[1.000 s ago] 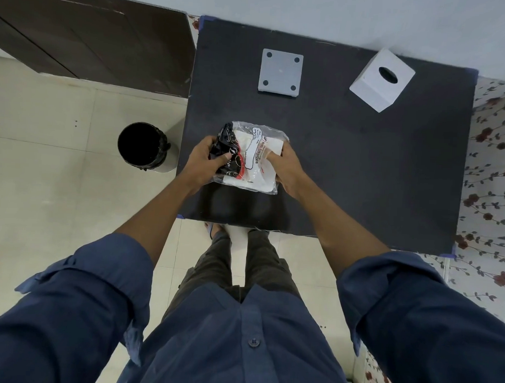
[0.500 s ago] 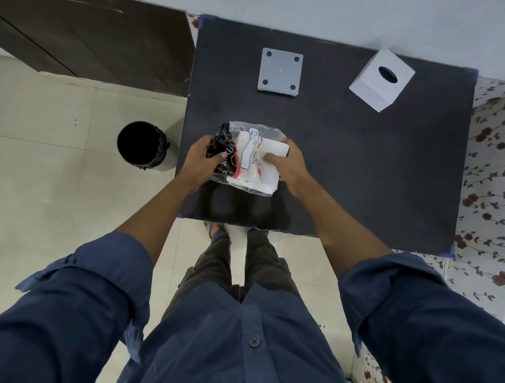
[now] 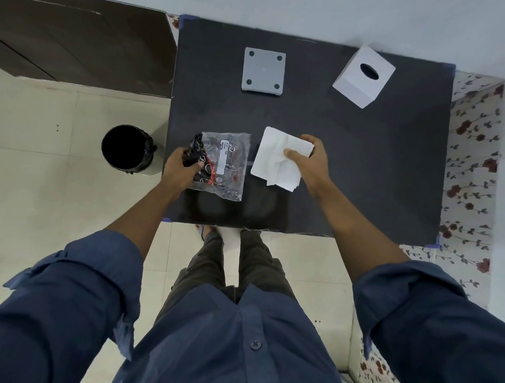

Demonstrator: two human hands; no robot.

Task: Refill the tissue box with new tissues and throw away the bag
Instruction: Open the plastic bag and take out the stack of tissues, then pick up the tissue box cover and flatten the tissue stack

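A clear plastic bag with red and black print lies flat on the black table, near its front left. My left hand pinches the bag's crumpled left end. Just right of the bag, my right hand grips a stack of white tissues, which is fully outside the bag. The white tissue box, with an oval hole on top, stands at the table's far right corner, well away from both hands.
A grey square plate with four holes lies at the table's far middle. A black-lined bin stands on the tiled floor just left of the table. Floral cloth borders the right side.
My right hand has pulled the tissue stack out of the bag and moved it to the right. The emptied bag now lies flattened under my left hand.
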